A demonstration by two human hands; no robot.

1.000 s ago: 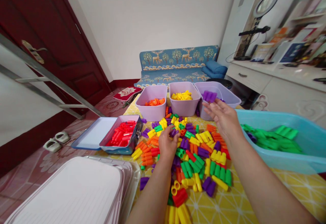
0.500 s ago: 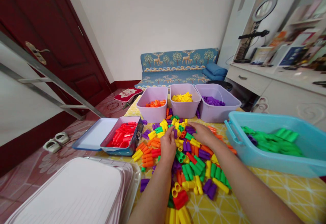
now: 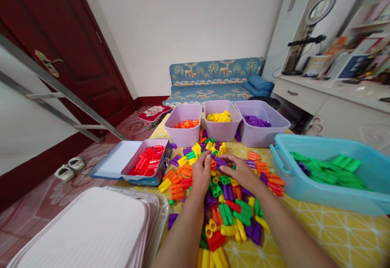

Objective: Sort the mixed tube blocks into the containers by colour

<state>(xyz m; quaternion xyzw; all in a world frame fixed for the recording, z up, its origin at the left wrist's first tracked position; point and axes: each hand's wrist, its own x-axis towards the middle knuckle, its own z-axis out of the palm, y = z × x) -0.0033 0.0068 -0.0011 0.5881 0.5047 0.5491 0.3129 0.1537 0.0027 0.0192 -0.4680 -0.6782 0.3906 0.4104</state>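
A heap of bullet-shaped plastic building pieces in purple, green, yellow, orange and red lies on the table in front of me. My left hand (image 3: 200, 174) rests at the heap's left side, fingers stretched forward and the thumb beside an orange piece (image 3: 213, 164). Across from it, my right hand (image 3: 242, 173) reaches in over the heap with its fingers apart, the tips at purple pieces (image 3: 219, 161). No piece is plainly gripped by either hand. Some pieces under the palms and fingers are hidden.
Lilac bins hold orange (image 3: 166, 127), yellow (image 3: 222, 131) and purple (image 3: 262, 136) pieces at the back. A tin (image 3: 164, 172) of red pieces stands left, a blue tub (image 3: 319, 192) of green ones right. White lids (image 3: 82, 227) are stacked at the front left.
My right hand has drawn in toward my left hand and nearer to me, shifting pieces in the heap. Orange and red pieces at the right are uncovered. My left hand has barely moved.
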